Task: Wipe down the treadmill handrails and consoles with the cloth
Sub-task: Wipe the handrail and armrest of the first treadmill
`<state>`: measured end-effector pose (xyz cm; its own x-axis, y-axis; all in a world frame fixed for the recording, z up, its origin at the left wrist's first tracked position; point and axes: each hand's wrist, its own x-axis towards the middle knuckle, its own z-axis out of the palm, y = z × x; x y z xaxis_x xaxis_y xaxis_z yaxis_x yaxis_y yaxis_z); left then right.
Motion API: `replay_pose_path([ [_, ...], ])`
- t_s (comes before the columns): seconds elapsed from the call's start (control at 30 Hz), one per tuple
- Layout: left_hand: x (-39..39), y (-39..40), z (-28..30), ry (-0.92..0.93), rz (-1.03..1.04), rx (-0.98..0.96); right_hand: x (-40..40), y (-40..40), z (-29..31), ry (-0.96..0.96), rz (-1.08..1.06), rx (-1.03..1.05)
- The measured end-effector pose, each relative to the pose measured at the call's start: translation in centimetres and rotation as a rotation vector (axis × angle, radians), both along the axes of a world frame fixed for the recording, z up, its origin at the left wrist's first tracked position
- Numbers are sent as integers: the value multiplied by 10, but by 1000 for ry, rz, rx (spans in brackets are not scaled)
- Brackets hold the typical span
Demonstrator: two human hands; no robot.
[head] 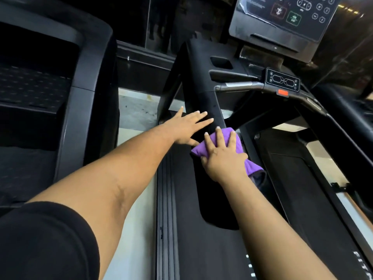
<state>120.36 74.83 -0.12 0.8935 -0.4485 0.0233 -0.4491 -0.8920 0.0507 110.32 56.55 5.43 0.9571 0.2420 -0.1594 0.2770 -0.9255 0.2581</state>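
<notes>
We see the folded purple microfibre cloth (232, 145) pressed flat on the broad black treadmill handrail (203, 102) under our right hand (223, 158), fingers (221, 136) spread wide over it. Just beside, our left hand (186, 126) lies open on the rail. Beyond the fingertips stands the dark glossy console screen (282, 23).

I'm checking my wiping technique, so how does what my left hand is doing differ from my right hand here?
The right hand presses flat on the purple cloth; the left hand is bare, with no cloth under it. The left hand lies farther up the black handrail, toward the console; the right hand sits nearer you. The left hand's fingers point sideways across the rail; the right hand's point up along it. Both are open, palm down, on the same rail.
</notes>
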Motion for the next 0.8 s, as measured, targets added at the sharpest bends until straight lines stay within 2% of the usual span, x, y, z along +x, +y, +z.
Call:
replay_pose_path([
  [0.17, 12, 3, -2, 8, -63, -14, -62, -33, -2, 7, 78, -91],
  [0.3, 14, 4, 5, 2, -69, 16, -8, -17, 0, 18, 7, 78],
  [0.4, 14, 6, 15, -15, -73, 55, 28, 2, 6, 44, -22, 92],
  [0.5, 17, 6, 13, -6, -62, 40, -3, -9, -3, 23, 129, -76],
  [0.6, 15, 0, 4, -1, -54, 21, -57, -35, -15, -77, 300, -121],
  [0.7, 8, -2, 7, -20, -32, 44, -33, -20, -15, 20, 301, -207],
  [0.8, 3, -3, 17, -30, 19, 109, -7, 17, -16, 76, 367, -443],
])
